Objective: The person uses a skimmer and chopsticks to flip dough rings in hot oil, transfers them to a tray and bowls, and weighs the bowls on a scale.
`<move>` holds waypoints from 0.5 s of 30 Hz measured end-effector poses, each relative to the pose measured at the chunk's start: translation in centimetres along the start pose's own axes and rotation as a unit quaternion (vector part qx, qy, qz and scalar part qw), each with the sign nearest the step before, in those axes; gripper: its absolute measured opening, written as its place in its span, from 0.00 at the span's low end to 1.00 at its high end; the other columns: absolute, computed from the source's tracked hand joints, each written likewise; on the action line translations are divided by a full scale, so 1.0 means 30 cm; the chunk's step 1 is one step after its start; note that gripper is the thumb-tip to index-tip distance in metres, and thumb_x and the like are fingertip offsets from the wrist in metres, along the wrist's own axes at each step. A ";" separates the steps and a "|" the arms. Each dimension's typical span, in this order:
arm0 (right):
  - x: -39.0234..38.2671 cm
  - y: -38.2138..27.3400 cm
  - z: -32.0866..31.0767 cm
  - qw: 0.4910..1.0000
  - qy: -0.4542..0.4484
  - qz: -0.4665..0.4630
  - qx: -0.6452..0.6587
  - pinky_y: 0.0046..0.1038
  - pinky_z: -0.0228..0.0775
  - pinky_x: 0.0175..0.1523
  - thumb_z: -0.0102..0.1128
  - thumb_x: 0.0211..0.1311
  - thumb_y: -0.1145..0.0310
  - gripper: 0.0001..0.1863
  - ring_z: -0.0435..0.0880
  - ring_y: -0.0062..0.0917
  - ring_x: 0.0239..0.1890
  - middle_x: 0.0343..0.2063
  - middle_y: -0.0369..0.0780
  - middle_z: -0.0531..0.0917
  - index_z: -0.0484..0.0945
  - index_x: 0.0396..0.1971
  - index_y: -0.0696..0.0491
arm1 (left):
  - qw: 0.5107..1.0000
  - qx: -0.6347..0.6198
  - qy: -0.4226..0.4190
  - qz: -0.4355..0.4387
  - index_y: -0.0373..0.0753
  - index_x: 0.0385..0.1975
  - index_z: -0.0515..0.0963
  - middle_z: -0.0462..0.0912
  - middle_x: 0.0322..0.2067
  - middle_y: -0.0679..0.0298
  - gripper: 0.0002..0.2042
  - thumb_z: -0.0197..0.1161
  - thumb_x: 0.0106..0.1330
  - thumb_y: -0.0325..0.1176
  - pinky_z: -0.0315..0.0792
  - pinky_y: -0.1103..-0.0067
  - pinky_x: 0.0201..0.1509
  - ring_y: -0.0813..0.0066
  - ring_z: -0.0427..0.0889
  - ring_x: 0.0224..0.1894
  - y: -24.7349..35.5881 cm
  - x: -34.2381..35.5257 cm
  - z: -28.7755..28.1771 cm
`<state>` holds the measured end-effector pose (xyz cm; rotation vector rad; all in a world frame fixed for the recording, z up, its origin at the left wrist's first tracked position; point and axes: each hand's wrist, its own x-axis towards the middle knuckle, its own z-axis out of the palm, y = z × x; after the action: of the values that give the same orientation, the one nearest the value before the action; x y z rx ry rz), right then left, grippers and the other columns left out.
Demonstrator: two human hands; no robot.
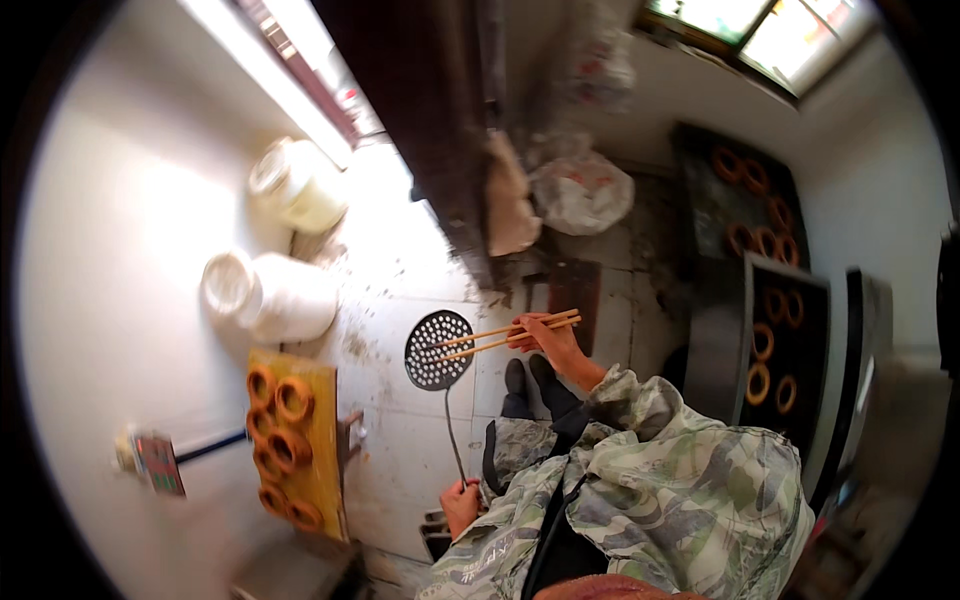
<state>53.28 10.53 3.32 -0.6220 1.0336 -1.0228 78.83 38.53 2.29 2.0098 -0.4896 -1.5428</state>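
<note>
My left hand [460,506] grips the long thin handle of a perforated skimmer [438,350], whose round dark head is held out over the floor. No food lies on the skimmer. My right hand [545,338] is closed around a pair of long wooden chopsticks [497,345]. Their tips reach over the skimmer's holes; whether they touch it I cannot tell. At the left, several browned ring-shaped breads [290,450] rest on a yellow board [322,420]. More golden rings [759,384] lie in a dark rectangular pan [778,350] on the right.
A black tray [705,190] with several rings stands at the far right. Two whitish plastic containers [285,295] stand by the left wall. A dark wooden post or door edge [420,110] and a white plastic bag [583,195] are ahead. The floor [395,430] is pale tile with stains.
</note>
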 end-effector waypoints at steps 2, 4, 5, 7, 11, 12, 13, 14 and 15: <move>-0.073 -0.071 -0.133 0.999 0.046 -0.005 -0.005 0.21 0.78 0.33 0.55 0.68 0.60 0.17 0.87 0.27 0.33 0.35 0.44 0.85 0.78 0.43 0.60 | 0.999 0.014 -0.041 -0.009 0.31 0.30 0.81 0.75 0.15 0.67 0.07 0.57 0.57 0.27 0.63 0.81 0.16 0.82 0.70 0.14 0.025 -0.031 0.077; -0.096 -0.090 -0.285 0.996 0.085 -0.008 0.028 0.21 0.78 0.33 0.55 0.68 0.60 0.16 0.87 0.27 0.33 0.35 0.44 0.85 0.78 0.43 0.59 | 0.997 0.020 -0.076 0.001 0.32 0.30 0.81 0.74 0.16 0.68 0.07 0.57 0.58 0.26 0.62 0.82 0.17 0.83 0.69 0.14 0.012 0.005 0.172; -0.123 -0.132 -0.360 0.992 0.117 -0.029 0.028 0.21 0.78 0.34 0.54 0.68 0.60 0.16 0.87 0.27 0.33 0.35 0.44 0.85 0.78 0.43 0.59 | 0.993 0.041 -0.108 0.017 0.32 0.30 0.81 0.74 0.16 0.68 0.07 0.57 0.58 0.26 0.62 0.82 0.17 0.83 0.68 0.14 0.041 0.027 0.233; -0.117 -0.213 -0.448 0.980 0.174 -0.081 0.045 0.21 0.78 0.34 0.54 0.69 0.61 0.16 0.87 0.27 0.33 0.35 0.44 0.85 0.78 0.43 0.59 | 0.980 0.093 -0.163 0.062 0.33 0.30 0.81 0.74 0.16 0.69 0.07 0.57 0.58 0.26 0.62 0.82 0.17 0.84 0.68 0.14 0.198 0.145 0.303; -0.275 -0.343 -0.709 0.950 0.249 -0.145 0.120 0.22 0.78 0.34 0.52 0.69 0.61 0.15 0.87 0.27 0.34 0.36 0.44 0.85 0.78 0.43 0.57 | 0.949 0.169 -0.222 0.145 0.31 0.31 0.81 0.75 0.16 0.68 0.08 0.56 0.59 0.27 0.63 0.83 0.17 0.83 0.70 0.14 0.314 0.139 0.530; -0.306 -0.412 -0.831 0.945 0.250 -0.168 0.126 0.22 0.78 0.35 0.49 0.71 0.60 0.15 0.87 0.26 0.35 0.36 0.43 0.85 0.77 0.44 0.56 | 0.948 0.177 -0.228 0.135 0.31 0.31 0.81 0.75 0.16 0.69 0.08 0.57 0.59 0.28 0.64 0.83 0.18 0.83 0.70 0.14 0.394 0.086 0.657; -0.285 -0.424 -0.892 0.932 0.271 -0.190 0.149 0.22 0.78 0.36 0.48 0.71 0.60 0.16 0.87 0.26 0.35 0.36 0.43 0.85 0.77 0.44 0.56 | 0.937 0.205 -0.237 0.151 0.32 0.32 0.81 0.75 0.16 0.69 0.08 0.57 0.60 0.28 0.64 0.83 0.18 0.83 0.71 0.14 0.453 0.168 0.727; -0.257 -0.452 -0.959 0.917 0.291 -0.212 0.170 0.23 0.78 0.36 0.48 0.71 0.59 0.16 0.87 0.26 0.35 0.36 0.43 0.85 0.76 0.45 0.56 | 0.926 0.231 -0.245 0.168 0.33 0.32 0.81 0.75 0.16 0.69 0.08 0.57 0.60 0.29 0.64 0.82 0.18 0.83 0.71 0.15 0.517 0.261 0.807; -0.268 -0.484 -1.022 0.907 0.304 -0.220 0.188 0.23 0.78 0.36 0.47 0.71 0.59 0.16 0.87 0.26 0.36 0.36 0.43 0.85 0.75 0.45 0.56 | 0.920 0.251 -0.245 0.174 0.33 0.32 0.82 0.75 0.16 0.69 0.08 0.57 0.60 0.29 0.65 0.82 0.18 0.83 0.71 0.15 0.556 0.285 0.873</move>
<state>18.57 12.73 5.80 -0.2079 1.2068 -1.8425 56.76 15.11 1.33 1.7092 -1.4886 -1.8046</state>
